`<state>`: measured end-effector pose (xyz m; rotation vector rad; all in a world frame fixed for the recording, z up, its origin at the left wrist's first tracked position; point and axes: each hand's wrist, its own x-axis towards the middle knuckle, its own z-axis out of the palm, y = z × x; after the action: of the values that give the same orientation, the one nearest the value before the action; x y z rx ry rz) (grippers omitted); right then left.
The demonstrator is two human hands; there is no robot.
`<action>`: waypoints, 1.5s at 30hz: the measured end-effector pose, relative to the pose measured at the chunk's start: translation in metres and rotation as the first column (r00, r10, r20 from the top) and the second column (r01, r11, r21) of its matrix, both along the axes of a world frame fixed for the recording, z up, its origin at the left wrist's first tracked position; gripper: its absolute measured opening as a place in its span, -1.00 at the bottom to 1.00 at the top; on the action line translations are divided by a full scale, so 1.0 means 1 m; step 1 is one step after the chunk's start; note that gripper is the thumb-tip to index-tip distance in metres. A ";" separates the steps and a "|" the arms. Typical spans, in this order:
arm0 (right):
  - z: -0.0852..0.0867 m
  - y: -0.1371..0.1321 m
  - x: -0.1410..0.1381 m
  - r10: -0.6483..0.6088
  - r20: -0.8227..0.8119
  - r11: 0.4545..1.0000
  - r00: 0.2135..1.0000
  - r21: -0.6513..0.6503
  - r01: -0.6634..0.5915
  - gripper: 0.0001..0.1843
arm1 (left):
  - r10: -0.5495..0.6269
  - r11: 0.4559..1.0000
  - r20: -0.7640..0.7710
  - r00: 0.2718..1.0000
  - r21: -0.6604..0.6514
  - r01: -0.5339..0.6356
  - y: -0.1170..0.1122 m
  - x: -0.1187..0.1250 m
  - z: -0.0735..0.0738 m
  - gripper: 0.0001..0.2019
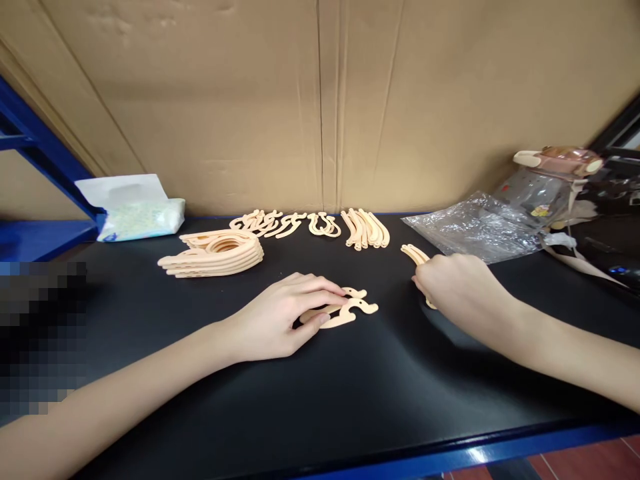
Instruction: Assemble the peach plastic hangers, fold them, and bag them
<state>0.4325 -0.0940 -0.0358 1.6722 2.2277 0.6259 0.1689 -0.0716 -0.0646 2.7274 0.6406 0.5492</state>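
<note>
The left hand (283,315) rests near the middle of the black worktop (350,400). Its grip is closed on a peach hooked piece (364,307), fingers on top and thumb at the near edge. The piece lies flat on the worktop, and its hooked end projects to the right past the fingertips. The right hand (453,287) lies just to the right, apart from the left. Its grip is folded shut around a few curved strips (413,254), whose ends project from the far side of the hand. Behind the hands, a stack of large curved parts (215,253) and a row of smaller parts (320,225) lie near the cardboard wall (320,100). A tissue pack (135,208) lies at far left, and a clear plastic bag (475,230) at far right, near the right hand. The worktop is open between the hands and the blue front edge (475,453).
</note>
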 end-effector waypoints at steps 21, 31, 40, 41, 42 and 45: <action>-0.023 0.018 -0.006 0.526 -0.623 0.789 0.579 0.104 -0.605 -0.74 | -0.016 0.990 -0.037 0.999 0.143 0.021 -0.005 0.004 -0.002 -0.73; -0.042 0.032 -0.008 0.532 -0.754 0.743 0.385 0.198 -0.639 -0.76 | 0.082 0.979 -0.065 0.995 0.190 -0.068 -0.003 0.003 -0.002 -0.76; -0.044 0.035 -0.009 0.449 -0.839 0.751 0.307 0.169 -0.638 -0.78 | 0.168 0.969 -0.071 0.983 0.193 -0.152 -0.001 0.002 -0.004 -0.68; -0.044 0.035 -0.009 0.445 -0.843 0.751 0.303 0.166 -0.640 -0.78 | 0.194 0.967 -0.075 0.978 0.184 -0.178 -0.001 0.001 -0.005 -0.65; -0.044 0.035 -0.009 0.442 -0.845 0.751 0.302 0.164 -0.639 -0.79 | 0.213 0.965 -0.083 0.973 0.171 -0.197 0.000 0.001 -0.007 -0.62; -0.044 0.035 -0.008 0.449 -0.837 0.754 0.314 0.167 -0.635 -0.78 | 0.213 0.970 -0.110 0.971 0.140 -0.197 0.004 -0.002 -0.009 -0.60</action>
<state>0.4241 -0.0594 -0.0795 1.1378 3.4774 -0.4988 0.1673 -0.0678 -0.0739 2.8511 0.9590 0.4843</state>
